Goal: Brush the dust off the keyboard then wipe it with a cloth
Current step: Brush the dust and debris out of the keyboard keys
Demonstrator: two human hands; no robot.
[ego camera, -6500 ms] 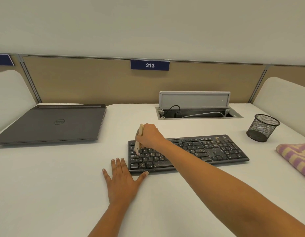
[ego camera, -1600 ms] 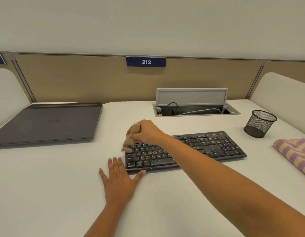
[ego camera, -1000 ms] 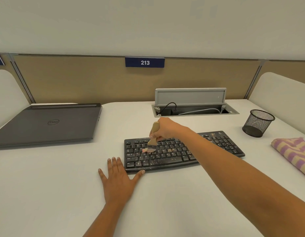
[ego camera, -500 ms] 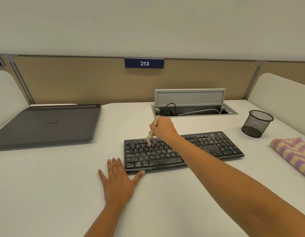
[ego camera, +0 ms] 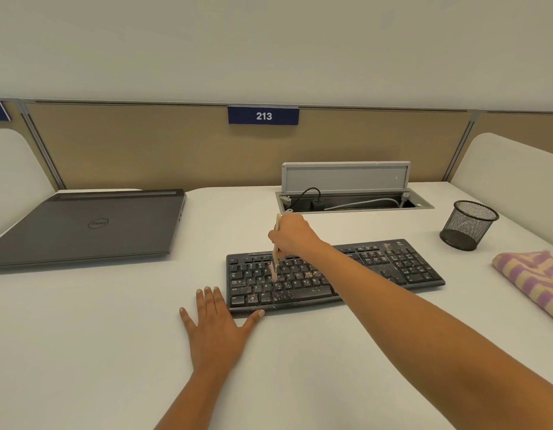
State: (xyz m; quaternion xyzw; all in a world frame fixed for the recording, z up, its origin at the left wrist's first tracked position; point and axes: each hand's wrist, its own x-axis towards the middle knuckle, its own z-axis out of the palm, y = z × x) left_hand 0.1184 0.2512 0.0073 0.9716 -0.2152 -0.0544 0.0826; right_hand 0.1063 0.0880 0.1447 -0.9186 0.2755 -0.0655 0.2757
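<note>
Brush point(ego camera: 274, 261) gripped in right hand point(ego camera: 292, 235), bristles on keyboard point(ego camera: 393, 268) beneath it; left hand point(ego camera: 217, 330) flat, fingers straight, thumb touching keyboard's edge.

We are drawing our right hand point(ego camera: 292, 237) back leftward along the keyboard point(ego camera: 402, 265) after reaching toward its middle a second ago. The brush point(ego camera: 275, 259) is standing more upright than then, and its bristles are resting a row nearer us, on the left letter keys.
</note>
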